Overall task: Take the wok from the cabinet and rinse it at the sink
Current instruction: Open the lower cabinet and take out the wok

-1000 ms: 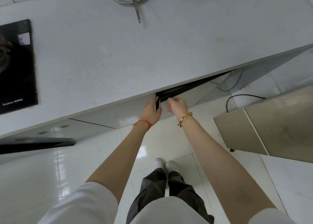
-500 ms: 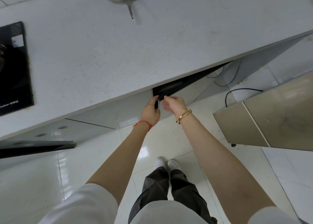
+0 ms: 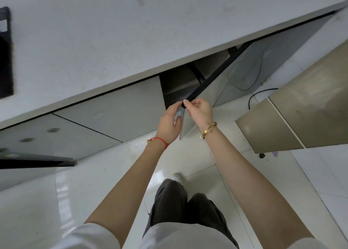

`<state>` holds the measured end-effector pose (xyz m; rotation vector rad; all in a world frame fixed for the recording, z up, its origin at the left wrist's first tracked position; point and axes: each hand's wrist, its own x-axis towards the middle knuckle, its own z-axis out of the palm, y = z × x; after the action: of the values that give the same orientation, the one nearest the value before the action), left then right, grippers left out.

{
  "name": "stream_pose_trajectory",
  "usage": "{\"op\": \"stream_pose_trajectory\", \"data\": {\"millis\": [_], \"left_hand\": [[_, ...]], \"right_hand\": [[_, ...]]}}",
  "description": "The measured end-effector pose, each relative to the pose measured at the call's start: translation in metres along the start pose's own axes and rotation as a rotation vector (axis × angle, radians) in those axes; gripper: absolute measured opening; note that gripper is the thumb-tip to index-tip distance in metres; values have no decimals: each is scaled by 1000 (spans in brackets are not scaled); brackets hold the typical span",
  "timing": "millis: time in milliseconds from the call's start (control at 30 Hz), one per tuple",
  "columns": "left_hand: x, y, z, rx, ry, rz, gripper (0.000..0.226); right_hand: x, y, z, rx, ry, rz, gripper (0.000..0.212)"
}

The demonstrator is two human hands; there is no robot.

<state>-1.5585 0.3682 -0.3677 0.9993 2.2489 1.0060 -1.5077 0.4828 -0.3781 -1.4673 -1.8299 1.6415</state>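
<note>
A person stands at a pale grey tabletop (image 3: 113, 41), both bare arms stretched toward the cabinet (image 3: 180, 83) below it. The grey door (image 3: 216, 90) stands partly open, hinged at the right, its dark top edge slanting up toward the tabletop's underside. The right hand (image 3: 199, 110) pinches the near top corner of the door between thumb and fingertips, fingers curled narrow around the edge. The left hand (image 3: 168, 122) is closed loosely on the door's free vertical edge just below that corner, thumb on the face toward the viewer. The two hands lie just beside each other. A red cord (image 3: 160, 140) circles the left wrist; a gold bracelet (image 3: 209, 129) circles the right.

Inside the opening, a dim shelf and a dark handle-like bar (image 3: 197, 73) show; whether this belongs to the wok cannot be told, and no wok is plainly seen. At far left a black hob (image 3: 5, 60) is set into the tabletop. A beige unit (image 3: 291, 113) stands on the white tiled floor (image 3: 94, 182) at right, a black cable (image 3: 261, 94) near it.
</note>
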Motion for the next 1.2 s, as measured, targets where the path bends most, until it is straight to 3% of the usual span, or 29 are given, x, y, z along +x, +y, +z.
{"op": "stream_pose_trajectory", "data": {"millis": [567,667,867,1200], "left_hand": [[-12,-48,96,-103,294,687,40],[-8,-51,109,-87,309,786,41],[-7,-43,147,-75,323,935,41],[-8,-6,216,-27,223,1061,50]], "right_hand": [[-8,84,-58,-48,97,-588,31],[-5,99,-62,3,176,-694,36],[-12,128,-96,-140,411,-893,39],[-25,162,-163,-293,631,-1050,31]]}}
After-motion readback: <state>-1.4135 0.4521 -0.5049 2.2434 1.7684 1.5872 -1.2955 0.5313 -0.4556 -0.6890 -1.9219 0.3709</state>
